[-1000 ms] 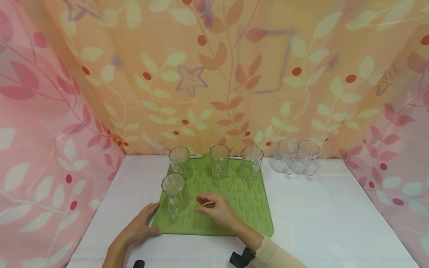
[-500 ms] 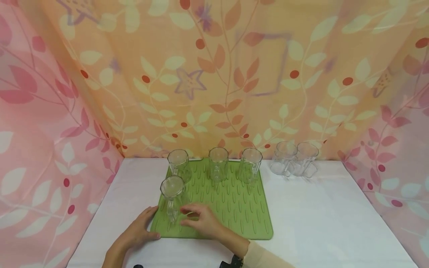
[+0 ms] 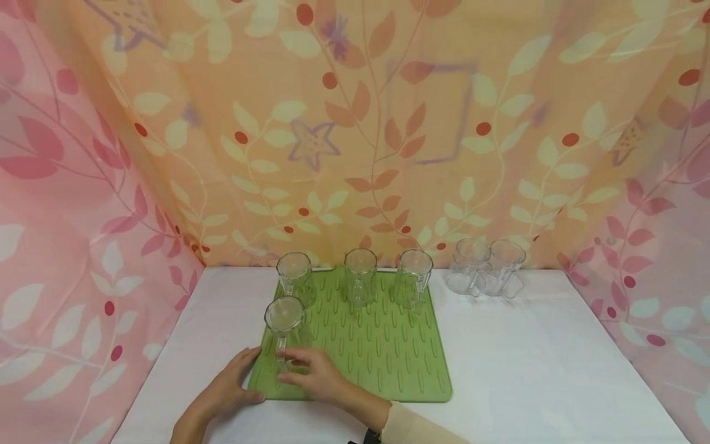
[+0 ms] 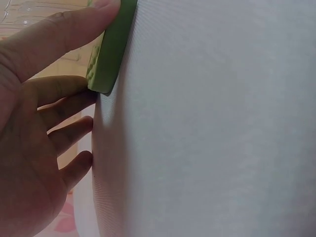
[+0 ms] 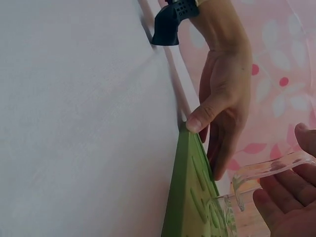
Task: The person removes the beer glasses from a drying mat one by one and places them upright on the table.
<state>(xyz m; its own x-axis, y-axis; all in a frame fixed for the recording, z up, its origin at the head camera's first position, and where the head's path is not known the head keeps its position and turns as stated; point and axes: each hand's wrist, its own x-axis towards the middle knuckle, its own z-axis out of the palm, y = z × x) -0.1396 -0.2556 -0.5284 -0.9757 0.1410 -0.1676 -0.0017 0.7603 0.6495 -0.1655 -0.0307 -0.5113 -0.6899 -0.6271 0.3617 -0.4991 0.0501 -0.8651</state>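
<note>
A clear glass mug (image 3: 286, 317) stands at the front left of the green ribbed mat (image 3: 388, 364), its handle towards me. My right hand (image 3: 320, 374) reaches that handle from the right, with thumb and fingers apart around it. In the right wrist view, the fingers lie close along the glass handle (image 5: 269, 168) and the thumb stands away from it. My left hand (image 3: 226, 387) rests at the mat's front left corner, thumb on the front edge and fingertips along the left side. In the left wrist view its fingers (image 4: 71, 136) are spread and nearly straight.
Three more glass mugs line the mat's back edge: one left (image 3: 296, 280), one middle (image 3: 360, 277), one right (image 3: 413, 280). Off the mat, two glass mugs (image 3: 469, 265) stand close together at the back right on the white tabletop (image 3: 516, 364). Patterned curtains (image 3: 355, 123) enclose the table.
My right hand has moved left and towards me, from the middle of the mat to the front mug's handle. My left hand stays at the mat's corner.
</note>
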